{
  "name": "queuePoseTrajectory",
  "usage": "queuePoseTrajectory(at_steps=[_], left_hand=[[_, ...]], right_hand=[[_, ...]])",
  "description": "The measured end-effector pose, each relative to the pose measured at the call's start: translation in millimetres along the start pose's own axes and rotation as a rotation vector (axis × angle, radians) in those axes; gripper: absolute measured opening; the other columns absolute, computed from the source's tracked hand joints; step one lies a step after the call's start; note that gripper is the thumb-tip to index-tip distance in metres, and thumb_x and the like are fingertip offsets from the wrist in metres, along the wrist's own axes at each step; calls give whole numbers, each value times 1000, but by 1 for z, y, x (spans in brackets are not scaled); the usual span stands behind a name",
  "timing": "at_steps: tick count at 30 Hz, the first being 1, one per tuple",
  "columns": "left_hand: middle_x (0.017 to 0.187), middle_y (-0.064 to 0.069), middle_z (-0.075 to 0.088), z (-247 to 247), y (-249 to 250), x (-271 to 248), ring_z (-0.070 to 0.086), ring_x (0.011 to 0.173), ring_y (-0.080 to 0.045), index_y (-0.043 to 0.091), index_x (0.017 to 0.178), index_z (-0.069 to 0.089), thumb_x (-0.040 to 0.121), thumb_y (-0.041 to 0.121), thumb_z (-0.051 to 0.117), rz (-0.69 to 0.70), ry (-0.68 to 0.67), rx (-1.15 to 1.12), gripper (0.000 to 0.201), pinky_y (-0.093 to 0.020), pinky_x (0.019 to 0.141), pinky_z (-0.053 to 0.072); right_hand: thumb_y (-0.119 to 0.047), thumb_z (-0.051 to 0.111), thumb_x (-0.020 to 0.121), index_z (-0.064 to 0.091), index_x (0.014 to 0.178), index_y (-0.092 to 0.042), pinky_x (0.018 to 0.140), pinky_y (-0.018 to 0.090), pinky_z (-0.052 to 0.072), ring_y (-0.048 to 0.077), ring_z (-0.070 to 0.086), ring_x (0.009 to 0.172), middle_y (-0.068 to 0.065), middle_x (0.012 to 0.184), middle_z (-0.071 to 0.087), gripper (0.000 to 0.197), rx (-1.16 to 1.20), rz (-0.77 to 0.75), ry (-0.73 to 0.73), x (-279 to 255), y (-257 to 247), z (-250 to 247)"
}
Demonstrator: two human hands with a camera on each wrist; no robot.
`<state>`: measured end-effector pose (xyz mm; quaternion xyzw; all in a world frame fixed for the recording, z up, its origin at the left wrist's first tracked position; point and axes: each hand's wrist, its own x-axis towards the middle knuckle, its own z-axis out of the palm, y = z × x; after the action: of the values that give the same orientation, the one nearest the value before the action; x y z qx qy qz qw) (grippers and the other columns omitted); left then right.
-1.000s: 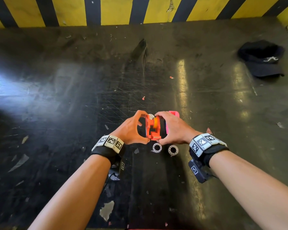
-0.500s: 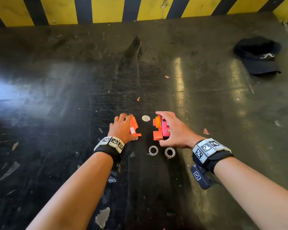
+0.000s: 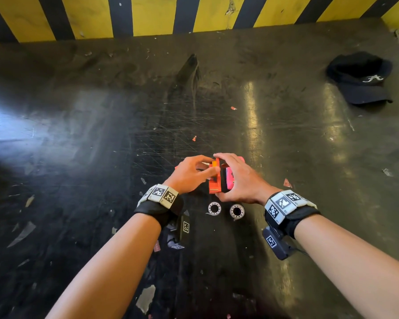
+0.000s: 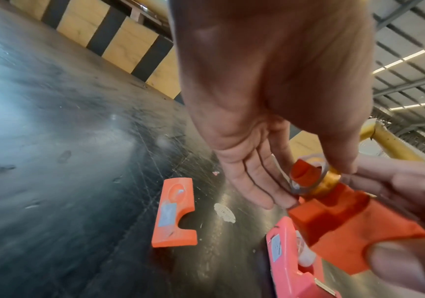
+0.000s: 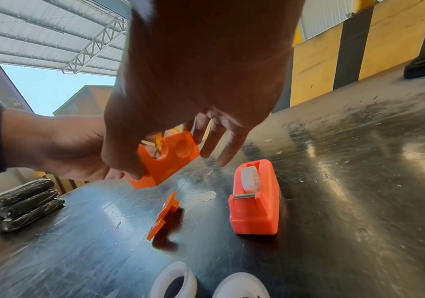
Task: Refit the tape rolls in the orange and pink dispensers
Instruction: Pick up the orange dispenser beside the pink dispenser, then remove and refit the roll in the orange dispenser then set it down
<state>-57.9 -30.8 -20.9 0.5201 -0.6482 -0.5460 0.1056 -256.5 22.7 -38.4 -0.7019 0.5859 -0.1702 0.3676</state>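
Tape roll (image 4: 316, 178) pinched by left hand (image 3: 189, 174) sits atop orange dispenser (image 3: 214, 180) gripped in right hand (image 3: 240, 180)

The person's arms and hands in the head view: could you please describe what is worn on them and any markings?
Both forearms are bare, with no sleeves, and the left hand and right hand wear no gloves. Each wrist carries a black fabric strap topped by a band of pale blocks printed with black-and-white square tags. A dark camera unit with its own tags hangs under each wrist.
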Motion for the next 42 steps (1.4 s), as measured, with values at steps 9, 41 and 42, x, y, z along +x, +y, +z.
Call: queuePoseTrajectory(at_steps=[9, 41, 42], left_hand=[[107, 4, 70, -6, -37, -35, 68, 103, -19, 26, 117, 73, 82, 27, 82, -81, 172, 345, 36, -29, 93, 49], [102, 4, 80, 48, -34, -26, 75, 99, -6, 19, 118, 70, 93, 30, 72, -18, 50, 107, 28, -25, 93, 58], [102, 5, 81, 42, -29, -26, 75, 99, -3, 20, 120, 70, 94, 29, 72, -24, 78, 21, 27, -22, 93, 58]], right_hand=[[-39, 90, 63, 34, 154, -26, 107, 38, 50, 22, 57, 126, 2, 146, 48, 108, -18, 130, -32, -13, 9, -7], [-27, 87, 72, 24, 160, -29, 102, 22, 36, 18, 49, 138, -3, 161, 40, 108, -34, 135, -72, -48, 23, -8], [-27, 87, 72, 24, 160, -30, 101, 22, 36, 18, 50, 137, -3, 160, 41, 108, -32, 134, -68, -48, 22, -7]])
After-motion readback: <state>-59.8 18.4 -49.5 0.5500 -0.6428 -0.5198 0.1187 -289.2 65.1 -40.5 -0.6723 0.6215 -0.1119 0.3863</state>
